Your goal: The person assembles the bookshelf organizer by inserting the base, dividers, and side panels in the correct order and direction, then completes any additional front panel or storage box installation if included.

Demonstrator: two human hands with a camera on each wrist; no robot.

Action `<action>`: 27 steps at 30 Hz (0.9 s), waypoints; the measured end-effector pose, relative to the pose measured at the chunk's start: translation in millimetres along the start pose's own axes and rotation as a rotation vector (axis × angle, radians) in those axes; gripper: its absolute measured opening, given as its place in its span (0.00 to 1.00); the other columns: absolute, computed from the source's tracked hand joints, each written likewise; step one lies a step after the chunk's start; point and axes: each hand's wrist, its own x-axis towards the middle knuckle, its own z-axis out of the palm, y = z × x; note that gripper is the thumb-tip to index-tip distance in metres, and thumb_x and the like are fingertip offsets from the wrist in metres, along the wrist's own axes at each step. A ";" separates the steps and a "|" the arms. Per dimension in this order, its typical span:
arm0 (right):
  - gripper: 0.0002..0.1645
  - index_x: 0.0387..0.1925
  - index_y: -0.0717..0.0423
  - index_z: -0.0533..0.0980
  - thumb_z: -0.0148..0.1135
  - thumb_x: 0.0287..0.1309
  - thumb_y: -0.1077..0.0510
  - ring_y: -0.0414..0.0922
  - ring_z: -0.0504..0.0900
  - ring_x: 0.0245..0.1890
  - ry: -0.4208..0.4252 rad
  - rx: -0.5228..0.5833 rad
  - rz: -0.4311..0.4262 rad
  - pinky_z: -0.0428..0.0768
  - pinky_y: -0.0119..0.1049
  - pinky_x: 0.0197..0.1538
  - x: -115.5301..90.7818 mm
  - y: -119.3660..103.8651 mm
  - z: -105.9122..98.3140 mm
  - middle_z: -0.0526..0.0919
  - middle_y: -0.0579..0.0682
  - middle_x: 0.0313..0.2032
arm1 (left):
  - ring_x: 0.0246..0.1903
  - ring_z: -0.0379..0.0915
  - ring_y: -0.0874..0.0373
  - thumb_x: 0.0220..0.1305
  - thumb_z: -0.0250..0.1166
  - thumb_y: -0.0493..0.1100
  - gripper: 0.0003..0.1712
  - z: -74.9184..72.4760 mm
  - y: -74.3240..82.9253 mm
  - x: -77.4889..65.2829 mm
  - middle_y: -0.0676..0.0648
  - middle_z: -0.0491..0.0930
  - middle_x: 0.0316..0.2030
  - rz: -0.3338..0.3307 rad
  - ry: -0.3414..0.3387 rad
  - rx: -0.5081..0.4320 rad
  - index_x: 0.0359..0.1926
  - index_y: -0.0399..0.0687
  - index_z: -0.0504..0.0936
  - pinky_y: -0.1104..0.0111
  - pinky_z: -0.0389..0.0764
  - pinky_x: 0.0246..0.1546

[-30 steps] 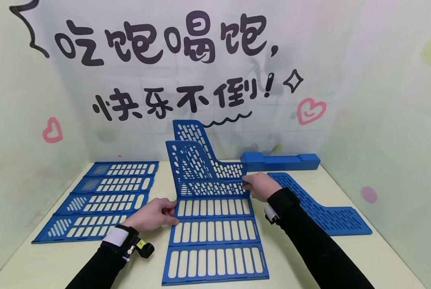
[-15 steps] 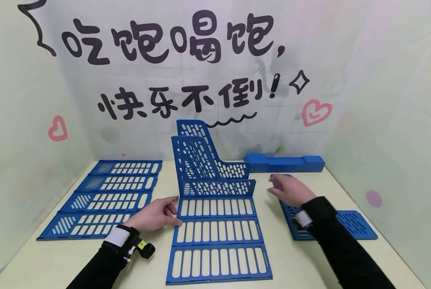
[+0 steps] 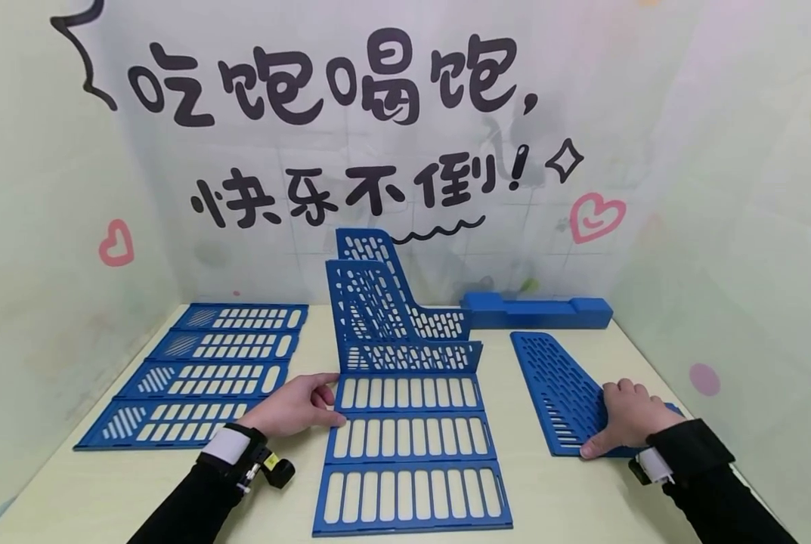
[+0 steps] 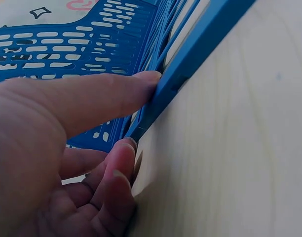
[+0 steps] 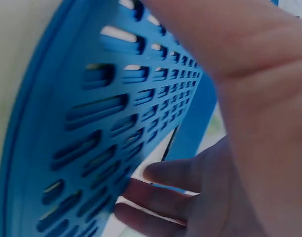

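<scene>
In the head view, a slotted blue plastic base panel [image 3: 410, 438] lies in the middle of the table. Two perforated blue side panels [image 3: 367, 298] of a file rack stand upright at its far end. My left hand [image 3: 292, 404] touches the base panel's left edge with index finger and thumb; in the left wrist view the thumb [image 4: 111, 94] presses on that edge, other fingers bent beneath. At the right, my right hand [image 3: 629, 415] spans the narrow arm of a flat perforated side panel [image 3: 555, 385], thumb at its near edge, fingers at the far edge.
Several slotted blue panels [image 3: 194, 378] lie in a row at the left. A long blue block [image 3: 537, 311] stands along the back wall. A printed cloth wall [image 3: 276, 151] closes off the back and both sides of the table [image 3: 534, 499].
My right hand let go of the upright side panel, moved right and down, and took hold of the flat side panel. The left hand stays at the base panel's edge.
</scene>
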 end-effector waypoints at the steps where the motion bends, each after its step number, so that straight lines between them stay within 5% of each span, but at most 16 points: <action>1: 0.81 0.66 0.85 0.67 0.87 0.36 0.22 0.73 0.76 0.54 0.010 0.003 -0.003 0.76 0.75 0.60 -0.3 0.6 1.2 0.76 0.79 0.55 | 0.41 0.75 0.55 0.61 0.84 0.47 0.54 0.2 -0.4 0.4 0.47 0.81 0.45 0.001 0.000 0.000 0.81 0.33 0.68 0.62 0.76 0.44; 8: 0.82 0.66 0.84 0.69 0.85 0.35 0.18 0.67 0.75 0.50 0.044 -0.004 -0.020 0.76 0.71 0.56 -1.8 8.2 7.0 0.77 0.74 0.51 | 0.41 0.75 0.55 0.62 0.84 0.47 0.54 1.2 -0.6 1.2 0.47 0.80 0.45 0.009 -0.010 -0.003 0.81 0.33 0.67 0.61 0.75 0.44; 22: 0.95 0.72 0.84 0.64 0.83 0.23 0.13 0.72 0.74 0.52 0.215 0.025 -0.026 0.76 0.73 0.59 -9.5 13.8 15.2 0.74 0.80 0.55 | 0.41 0.75 0.55 0.62 0.83 0.48 0.55 -1.5 -2.0 1.2 0.47 0.80 0.45 0.022 -0.012 -0.009 0.81 0.33 0.66 0.61 0.75 0.44; 27: 0.78 0.64 0.80 0.66 0.88 0.35 0.22 0.61 0.80 0.46 0.212 0.238 -0.030 0.83 0.65 0.53 -11.9 22.1 8.3 0.80 0.71 0.50 | 0.42 0.75 0.55 0.62 0.83 0.48 0.54 -1.5 -1.2 0.9 0.47 0.80 0.45 0.018 -0.015 -0.002 0.81 0.33 0.67 0.61 0.75 0.44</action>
